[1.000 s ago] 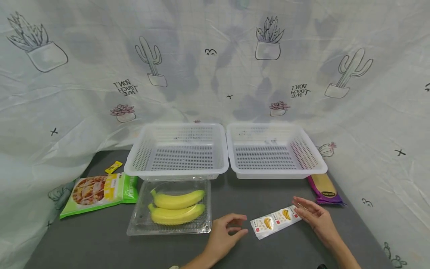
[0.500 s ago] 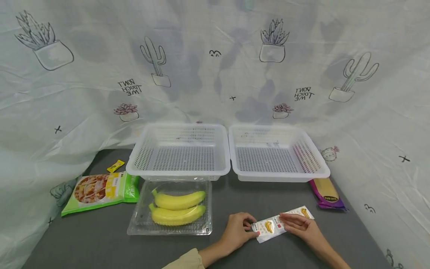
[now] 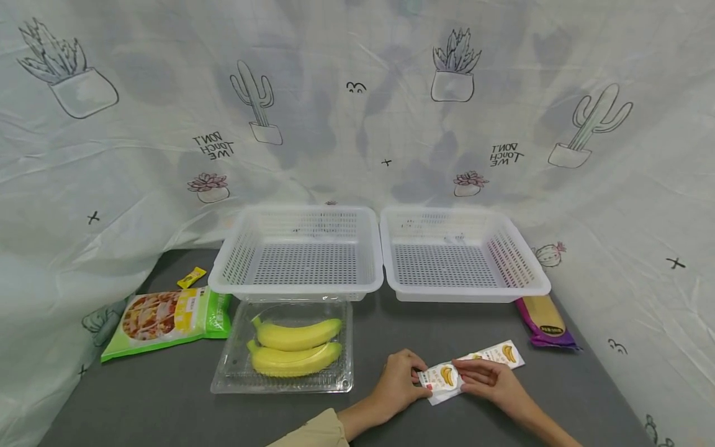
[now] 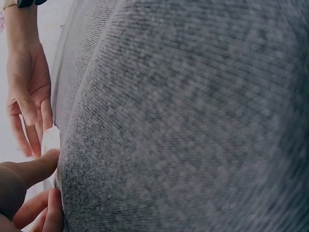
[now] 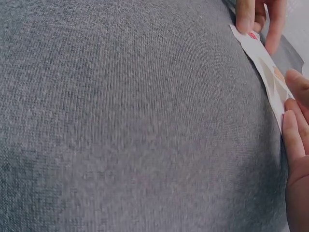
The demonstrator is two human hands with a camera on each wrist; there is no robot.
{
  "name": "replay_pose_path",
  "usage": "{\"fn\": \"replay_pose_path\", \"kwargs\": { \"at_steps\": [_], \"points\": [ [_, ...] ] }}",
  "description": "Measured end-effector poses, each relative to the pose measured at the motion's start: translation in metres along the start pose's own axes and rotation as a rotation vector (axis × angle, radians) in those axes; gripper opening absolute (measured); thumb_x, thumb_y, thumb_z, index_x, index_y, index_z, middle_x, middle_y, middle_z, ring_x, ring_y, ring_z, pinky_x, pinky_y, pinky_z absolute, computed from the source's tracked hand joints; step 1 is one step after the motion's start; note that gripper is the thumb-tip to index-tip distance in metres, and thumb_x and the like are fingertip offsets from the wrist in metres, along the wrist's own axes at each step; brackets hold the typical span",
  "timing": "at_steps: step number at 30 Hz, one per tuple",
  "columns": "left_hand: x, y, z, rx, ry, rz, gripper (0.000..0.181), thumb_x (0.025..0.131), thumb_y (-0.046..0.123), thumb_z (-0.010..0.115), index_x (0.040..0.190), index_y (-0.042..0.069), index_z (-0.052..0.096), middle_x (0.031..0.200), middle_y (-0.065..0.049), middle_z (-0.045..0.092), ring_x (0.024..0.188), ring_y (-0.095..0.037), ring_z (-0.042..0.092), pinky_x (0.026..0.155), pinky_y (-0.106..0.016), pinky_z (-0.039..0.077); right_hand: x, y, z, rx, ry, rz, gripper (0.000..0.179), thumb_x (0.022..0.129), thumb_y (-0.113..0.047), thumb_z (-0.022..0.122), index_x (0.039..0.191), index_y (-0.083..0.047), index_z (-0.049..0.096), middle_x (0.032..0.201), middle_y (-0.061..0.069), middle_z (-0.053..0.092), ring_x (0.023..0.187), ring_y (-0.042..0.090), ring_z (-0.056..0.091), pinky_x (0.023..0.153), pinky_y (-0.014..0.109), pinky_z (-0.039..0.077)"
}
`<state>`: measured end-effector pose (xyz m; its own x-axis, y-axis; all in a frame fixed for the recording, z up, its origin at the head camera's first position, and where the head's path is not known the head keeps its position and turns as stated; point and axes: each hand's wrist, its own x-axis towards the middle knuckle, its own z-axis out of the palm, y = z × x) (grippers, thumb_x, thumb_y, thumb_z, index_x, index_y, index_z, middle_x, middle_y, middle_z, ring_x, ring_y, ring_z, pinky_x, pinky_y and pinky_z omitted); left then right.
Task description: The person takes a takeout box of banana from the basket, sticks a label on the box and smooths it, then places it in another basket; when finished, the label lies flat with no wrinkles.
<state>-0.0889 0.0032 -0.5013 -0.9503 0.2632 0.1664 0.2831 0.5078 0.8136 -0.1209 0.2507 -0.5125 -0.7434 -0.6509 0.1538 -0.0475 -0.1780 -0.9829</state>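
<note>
A strip of banana stickers (image 3: pixel 491 354) lies slantwise on the dark grey cloth. My left hand (image 3: pixel 398 383) pinches its left end between thumb and fingers. At the near sticker (image 3: pixel 440 377), my right hand (image 3: pixel 487 380) holds the right edge with its fingertips. That sticker stands partly lifted from its white backing. In the right wrist view, a raised fold of the strip (image 5: pixel 270 79) shows beside the right thumb (image 5: pixel 297 82). Two yellow bananas (image 3: pixel 296 347) sit in a clear plastic container (image 3: pixel 229 366) left of the left hand.
Two white perforated baskets (image 3: pixel 296 287) (image 3: pixel 469 290) stand side by side at the back. On the left are a green food bag (image 3: pixel 162 320) and a small yellow packet (image 3: pixel 192 277). A purple packet (image 3: pixel 547 323) pokes out from beside the right basket.
My left hand has moved right and taken hold of the strip's left end. The right hand has slid left along the strip to the near sticker, whose right edge has come up.
</note>
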Motion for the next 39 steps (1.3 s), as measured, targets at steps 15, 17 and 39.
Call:
{"fn": "replay_pose_path", "kwargs": {
  "at_steps": [15, 17, 39],
  "points": [
    [0.005, -0.001, 0.001, 0.008, -0.035, -0.016, 0.036, 0.065, 0.008, 0.089, 0.097, 0.006, 0.074, 0.086, 0.0, 0.055, 0.064, 0.003, 0.044, 0.058, -0.011, 0.041, 0.007, -0.002, 0.017, -0.402, 0.173, -0.015, 0.019, 0.085, 0.01, 0.064, 0.103, 0.016, 0.064, 0.111, 0.022, 0.066, 0.104, 0.001, 0.061, 0.08, 0.018, 0.051],
    [0.006, 0.0, 0.001, 0.02, -0.042, -0.019, 0.036, 0.064, 0.008, 0.089, 0.097, 0.006, 0.075, 0.085, 0.001, 0.054, 0.064, 0.003, 0.043, 0.058, -0.012, 0.039, 0.007, -0.002, 0.018, -0.445, 0.186, -0.002, 0.016, 0.085, 0.009, 0.065, 0.1, 0.015, 0.066, 0.104, 0.022, 0.068, 0.099, 0.001, 0.062, 0.076, 0.017, 0.052],
    [0.008, 0.002, 0.001, 0.118, -0.031, -0.012, 0.034, 0.063, 0.013, 0.089, 0.094, 0.009, 0.078, 0.084, 0.004, 0.055, 0.075, -0.003, 0.045, 0.063, -0.016, 0.037, 0.009, -0.014, 0.061, -0.453, 0.395, -0.256, 0.024, 0.073, 0.019, 0.071, 0.092, 0.005, 0.068, 0.092, 0.011, 0.068, 0.088, 0.008, 0.065, 0.07, 0.023, 0.056]
  ]
}}
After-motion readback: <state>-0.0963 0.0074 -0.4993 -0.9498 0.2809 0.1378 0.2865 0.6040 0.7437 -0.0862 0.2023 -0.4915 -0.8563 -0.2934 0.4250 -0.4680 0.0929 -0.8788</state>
